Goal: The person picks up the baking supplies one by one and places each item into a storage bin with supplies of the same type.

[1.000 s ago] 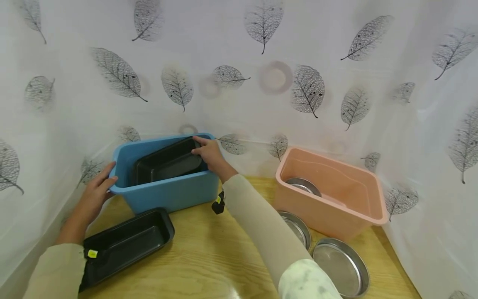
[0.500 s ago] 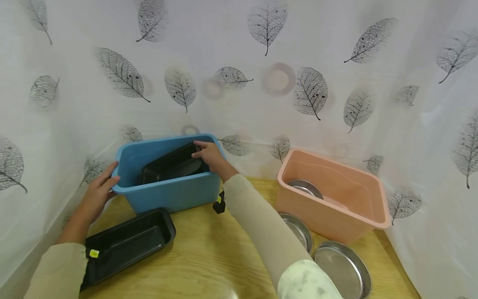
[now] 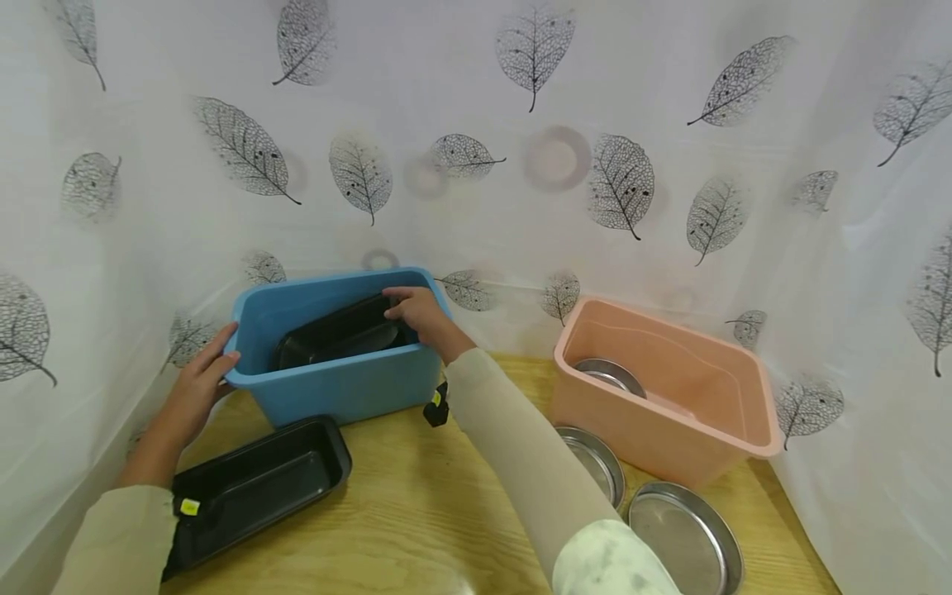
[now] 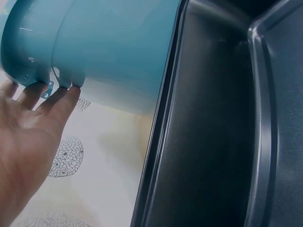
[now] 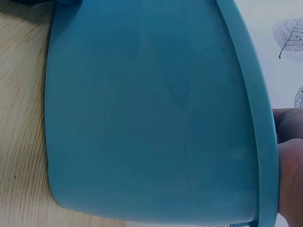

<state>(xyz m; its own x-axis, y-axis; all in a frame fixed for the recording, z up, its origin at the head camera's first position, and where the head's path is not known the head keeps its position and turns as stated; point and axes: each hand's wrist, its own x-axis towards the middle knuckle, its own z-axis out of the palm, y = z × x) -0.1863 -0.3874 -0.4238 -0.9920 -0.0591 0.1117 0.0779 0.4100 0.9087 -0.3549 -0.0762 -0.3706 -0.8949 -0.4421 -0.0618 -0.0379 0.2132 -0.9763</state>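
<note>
A black loaf pan point(image 3: 335, 330) lies tilted inside the blue bin point(image 3: 342, 388), its right end higher than its left. My right hand point(image 3: 420, 314) reaches over the bin's right end and pinches the pan's raised end between thumb and fingers. The right wrist view shows mostly the bin's outer wall point(image 5: 151, 113), with part of the hand beyond the rim. My left hand point(image 3: 197, 384) rests at the bin's left end. In the left wrist view its nearly straight fingers point(image 4: 61, 106) touch the bin under the lip. A second black loaf pan point(image 3: 260, 492) lies below the left forearm.
A pink bin point(image 3: 654, 421) stands at right with a round metal pan point(image 3: 610, 376) inside. Two more round pans point(image 3: 680, 541) lie before it on the wooden table point(image 3: 416, 512). A white leaf-print curtain point(image 3: 476, 99) surrounds the table.
The loaf pan's right end has sunk lower into the blue bin, with my right hand moving down along with it. My left hand has stayed at the bin's left rim.
</note>
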